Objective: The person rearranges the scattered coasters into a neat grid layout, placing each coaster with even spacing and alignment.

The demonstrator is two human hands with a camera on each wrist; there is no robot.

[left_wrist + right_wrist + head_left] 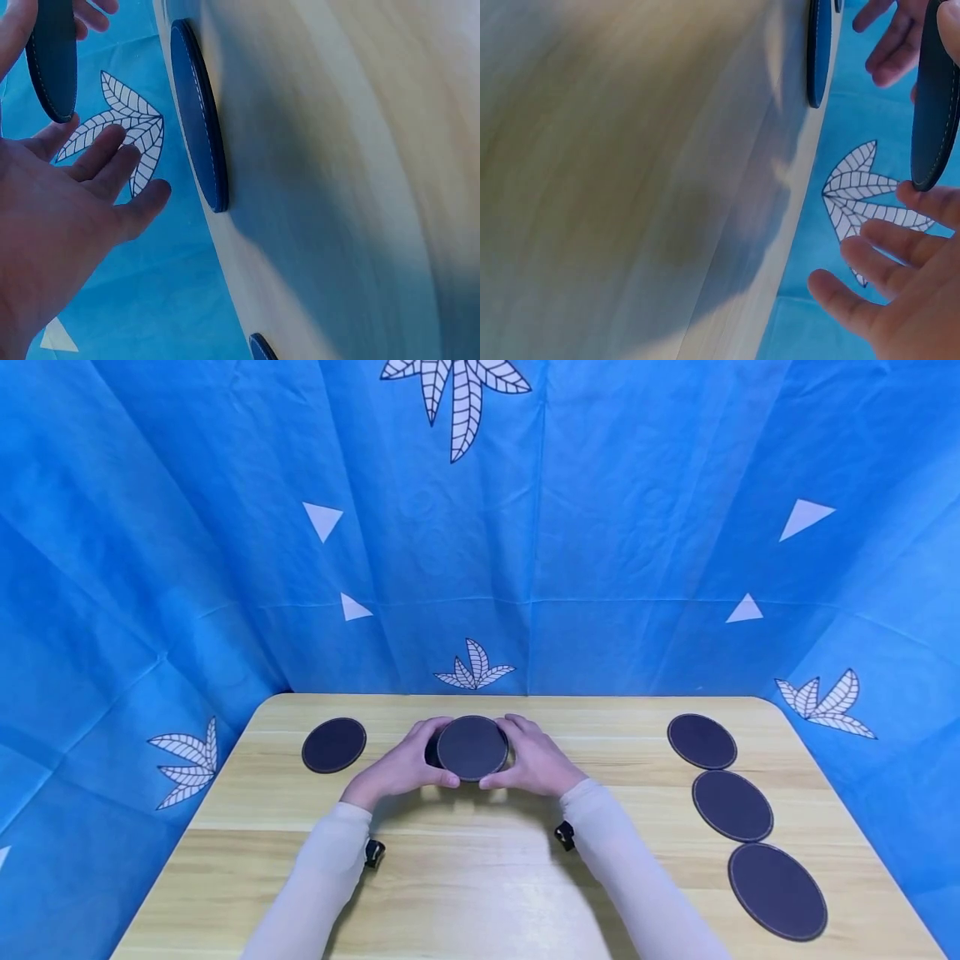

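Note:
A round dark coaster [472,748] with a stitched rim is held up off the table between both hands. My left hand [403,766] pinches its left side between thumb and index finger, and the other fingers spread loosely in the left wrist view. On the opposite side my right hand [542,762] pinches the rim in the same way. Below the raised coaster [54,71], a separate coaster [198,116] lies on the table; its edge looks layered, and I cannot tell whether it is a stack. From above, the raised one mostly hides it.
One coaster [333,745] lies at the back left of the wooden table [480,893]. At the right, three more run in a line: a back coaster [702,741], a middle coaster [732,805] and a front coaster [777,892]. A blue curtain [600,527] hangs behind the table.

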